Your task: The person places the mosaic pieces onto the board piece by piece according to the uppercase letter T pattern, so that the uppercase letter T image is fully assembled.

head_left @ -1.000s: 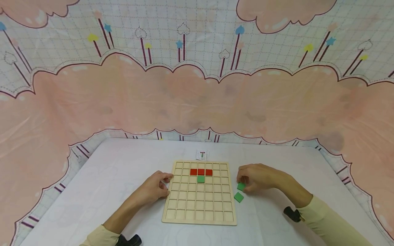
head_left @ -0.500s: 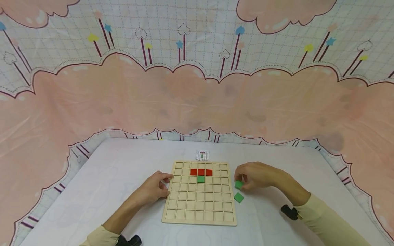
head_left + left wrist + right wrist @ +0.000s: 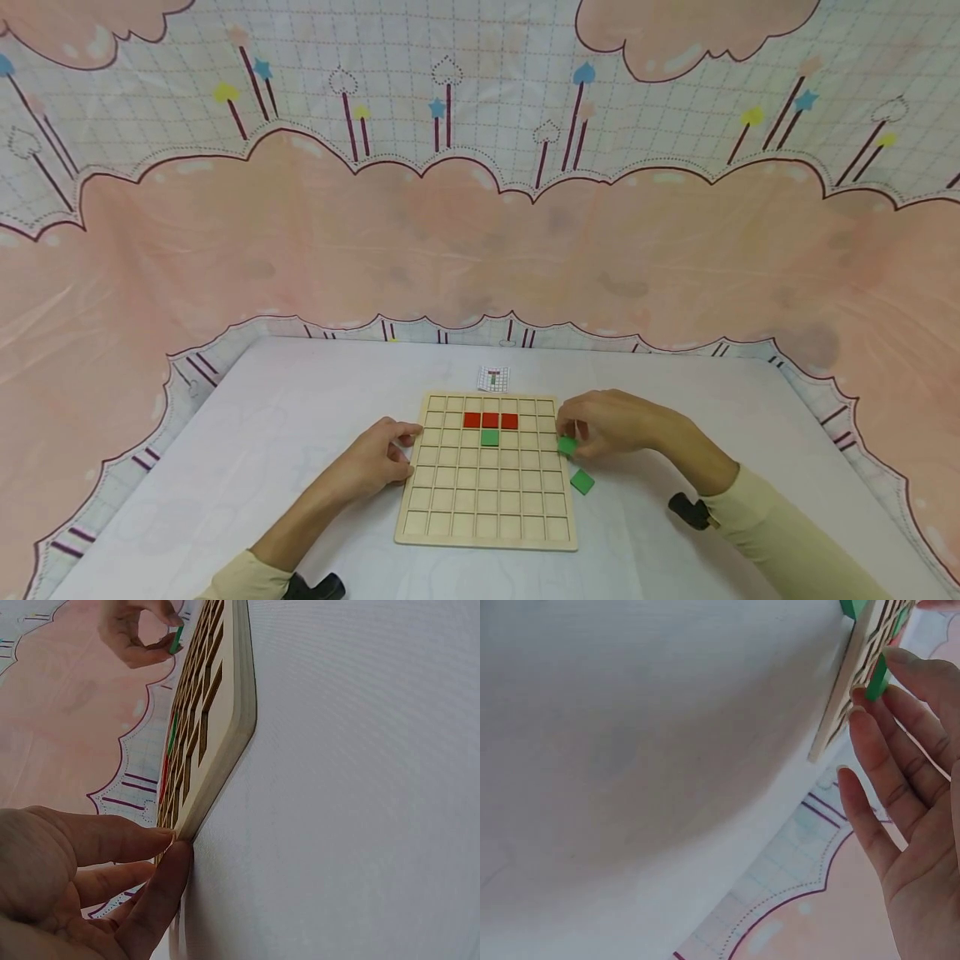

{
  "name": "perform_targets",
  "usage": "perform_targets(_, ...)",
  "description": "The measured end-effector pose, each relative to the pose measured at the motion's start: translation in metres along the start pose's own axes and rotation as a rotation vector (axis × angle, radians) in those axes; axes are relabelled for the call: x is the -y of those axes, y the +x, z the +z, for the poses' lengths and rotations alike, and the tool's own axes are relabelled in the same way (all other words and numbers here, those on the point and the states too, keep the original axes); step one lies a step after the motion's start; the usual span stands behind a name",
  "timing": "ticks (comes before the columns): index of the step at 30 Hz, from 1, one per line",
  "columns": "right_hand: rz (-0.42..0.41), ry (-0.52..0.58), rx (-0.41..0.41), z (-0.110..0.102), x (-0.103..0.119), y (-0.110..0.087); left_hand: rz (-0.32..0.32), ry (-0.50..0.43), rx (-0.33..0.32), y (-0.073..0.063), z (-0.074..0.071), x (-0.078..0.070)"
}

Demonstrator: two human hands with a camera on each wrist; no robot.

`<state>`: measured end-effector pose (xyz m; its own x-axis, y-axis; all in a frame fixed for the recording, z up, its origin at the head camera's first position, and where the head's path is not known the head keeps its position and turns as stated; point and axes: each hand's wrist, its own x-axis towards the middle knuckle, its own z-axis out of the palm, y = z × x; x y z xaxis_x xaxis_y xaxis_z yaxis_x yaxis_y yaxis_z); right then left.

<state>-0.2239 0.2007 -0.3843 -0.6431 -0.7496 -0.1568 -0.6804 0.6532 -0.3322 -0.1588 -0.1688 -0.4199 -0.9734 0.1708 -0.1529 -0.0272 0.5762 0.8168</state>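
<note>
A wooden grid board (image 3: 487, 504) lies flat on the white table. Set in its cells are a row of three red square tiles (image 3: 490, 420) and, below the middle one, a green tile (image 3: 490, 437). My left hand (image 3: 375, 454) holds the board's left edge between thumb and fingers, as the left wrist view shows. At the right edge, my right hand (image 3: 611, 421) pinches another green tile (image 3: 880, 676) between thumb and fingertips, tilted and held above the board's level. A loose green tile (image 3: 582, 482) rests on the table just right of the board.
A small printed card (image 3: 493, 379) with a red and green T pattern on a grid lies beyond the board's far edge. Patterned cloth (image 3: 480, 250) with pink clouds hangs behind the white table (image 3: 300, 383). Black wrist devices (image 3: 688, 510) are worn at both cuffs.
My right hand has moved left with the pinched green tile, from beside the board to its right edge. The left hand, board and set tiles have stayed put.
</note>
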Motion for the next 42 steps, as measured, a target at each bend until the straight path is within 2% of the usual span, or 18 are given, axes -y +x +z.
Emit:
perform_targets(31,-0.048,-0.013,0.024,0.0,0.019,0.032,0.002,0.013,-0.003,0.0,0.001,-0.001)
perform_targets(42,-0.094,-0.019,0.021,0.003,0.022,0.041,0.019,0.009,0.007,-0.002,-0.001,-0.002)
